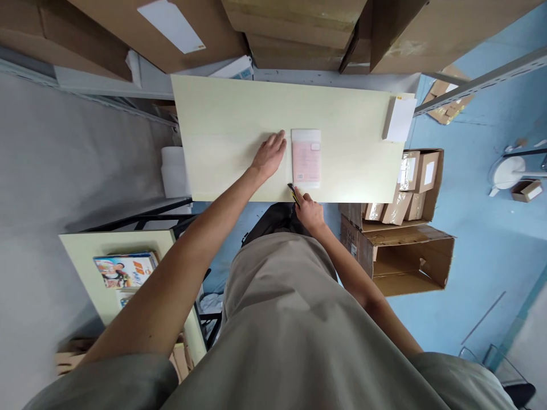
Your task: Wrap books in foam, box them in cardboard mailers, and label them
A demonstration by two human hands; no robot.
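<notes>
A flat pink packet (306,159) in a clear and white wrapper lies on the pale table (222,136), with a small white label near its upper right. My left hand (270,154) rests flat on the tabletop just left of the packet, fingers stretched out, a small gap between them. Close to the packet's lower left corner, my right hand (309,210) grips a black and yellow utility knife (294,193) by its handle. The knife's tip points up and left. Whether its blade is out is too small to tell.
A white box (399,119) stands at the table's right end. Cardboard boxes (299,34) line the shelf behind. Open cartons (410,259) sit on the floor at the right. Magazines (125,269) lie on a second table at the lower left.
</notes>
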